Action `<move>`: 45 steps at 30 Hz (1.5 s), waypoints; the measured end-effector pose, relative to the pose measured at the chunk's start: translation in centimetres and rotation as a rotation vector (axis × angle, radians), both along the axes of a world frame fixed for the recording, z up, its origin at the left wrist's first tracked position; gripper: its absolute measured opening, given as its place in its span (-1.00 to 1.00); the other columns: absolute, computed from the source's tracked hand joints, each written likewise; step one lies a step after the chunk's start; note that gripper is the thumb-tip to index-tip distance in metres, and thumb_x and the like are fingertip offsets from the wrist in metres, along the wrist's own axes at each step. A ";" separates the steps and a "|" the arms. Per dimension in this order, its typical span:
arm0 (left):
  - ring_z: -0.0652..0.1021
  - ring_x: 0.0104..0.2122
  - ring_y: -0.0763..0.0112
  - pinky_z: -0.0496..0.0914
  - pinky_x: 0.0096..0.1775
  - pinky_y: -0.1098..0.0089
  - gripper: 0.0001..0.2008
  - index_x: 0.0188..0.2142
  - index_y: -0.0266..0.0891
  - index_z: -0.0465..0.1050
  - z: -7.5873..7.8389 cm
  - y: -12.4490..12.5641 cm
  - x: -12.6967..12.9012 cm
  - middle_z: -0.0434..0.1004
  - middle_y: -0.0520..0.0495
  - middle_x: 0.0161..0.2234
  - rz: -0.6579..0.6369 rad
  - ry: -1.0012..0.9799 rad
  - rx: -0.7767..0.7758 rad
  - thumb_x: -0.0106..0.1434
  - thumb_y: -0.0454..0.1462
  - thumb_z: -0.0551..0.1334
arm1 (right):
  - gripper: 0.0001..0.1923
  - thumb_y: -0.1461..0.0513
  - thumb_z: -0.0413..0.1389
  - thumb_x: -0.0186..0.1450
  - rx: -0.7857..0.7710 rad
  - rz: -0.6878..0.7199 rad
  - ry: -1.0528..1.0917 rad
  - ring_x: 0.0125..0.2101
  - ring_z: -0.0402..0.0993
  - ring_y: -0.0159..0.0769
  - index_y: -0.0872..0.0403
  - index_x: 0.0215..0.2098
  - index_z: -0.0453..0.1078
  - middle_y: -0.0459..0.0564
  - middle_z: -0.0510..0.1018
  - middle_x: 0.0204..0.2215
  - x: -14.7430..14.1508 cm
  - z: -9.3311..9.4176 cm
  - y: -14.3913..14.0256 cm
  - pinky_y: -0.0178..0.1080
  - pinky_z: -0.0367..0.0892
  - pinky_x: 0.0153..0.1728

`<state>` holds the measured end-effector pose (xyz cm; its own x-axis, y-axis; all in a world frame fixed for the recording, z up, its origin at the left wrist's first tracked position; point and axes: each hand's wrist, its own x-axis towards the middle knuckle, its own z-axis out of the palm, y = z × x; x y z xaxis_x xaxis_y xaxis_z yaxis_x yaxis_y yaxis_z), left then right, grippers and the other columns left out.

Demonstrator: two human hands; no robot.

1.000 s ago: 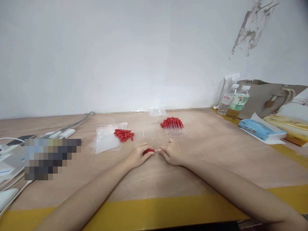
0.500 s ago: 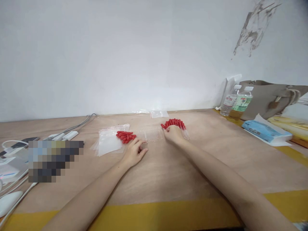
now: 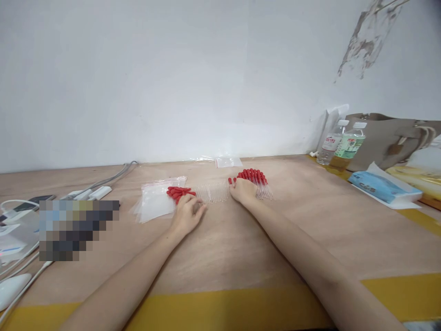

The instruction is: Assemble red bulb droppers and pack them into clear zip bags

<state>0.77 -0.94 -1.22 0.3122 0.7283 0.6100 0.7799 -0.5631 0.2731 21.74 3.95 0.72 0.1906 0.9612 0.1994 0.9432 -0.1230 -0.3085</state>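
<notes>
My left hand (image 3: 188, 214) lies on the wooden table (image 3: 227, 248) with its fingertips at the near edge of a small pile of red rubber bulbs (image 3: 177, 191). Its fingers are curled, and I cannot see whether they pinch a bulb. My right hand (image 3: 243, 190) rests palm down against the left side of a heap of finished droppers with red caps (image 3: 255, 177). Nothing shows in its fingers. Between the two hands lies a row of clear glass tubes (image 3: 213, 192).
Clear zip bags (image 3: 155, 202) lie left of the bulbs, and another bag (image 3: 227, 161) sits by the wall. Cables and white devices (image 3: 20, 220) crowd the left edge. Two water bottles (image 3: 339, 143), a grey bag (image 3: 392, 138) and a blue tissue pack (image 3: 381, 187) stand at the right.
A second ago both hands held one dropper together at the middle. The right hand then carried it to the heap of droppers and let go; the left hand moved up to the red bulbs.
</notes>
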 end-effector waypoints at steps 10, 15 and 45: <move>0.33 -0.31 0.19 0.21 -0.25 0.24 -0.81 -0.42 -0.19 0.42 0.6 2.1 -3.1 0.37 -0.10 -0.37 0.390 0.107 0.120 0.06 -0.12 0.18 | -0.75 0.27 -0.02 0.15 -0.047 0.055 -0.037 -0.29 0.45 -0.12 0.19 -0.30 0.44 0.22 0.51 -0.31 -1.4 -0.2 -0.1 -0.22 0.26 -0.38; 0.32 -0.28 0.16 0.21 -0.25 0.22 -0.76 -0.28 -0.15 0.47 0.3 2.5 -3.2 0.36 -0.14 -0.31 0.375 0.147 0.127 0.10 -0.14 0.15 | -0.76 0.28 -0.04 0.17 -0.053 0.069 -0.045 -0.32 0.45 -0.13 0.22 -0.34 0.43 0.23 0.51 -0.36 -1.6 -0.1 -0.3 -0.24 0.24 -0.41; 0.43 -0.29 0.17 0.25 -0.20 0.22 -0.68 -0.36 -0.29 0.45 0.0 4.2 -2.5 0.50 -0.18 -0.37 0.339 0.267 0.131 0.26 -0.25 -0.06 | -0.85 0.19 -0.13 0.29 0.255 0.286 -0.020 -0.37 0.33 -0.34 0.08 -0.35 0.21 -0.04 0.42 -0.33 3.6 -2.9 -8.7 -0.31 -0.08 -0.54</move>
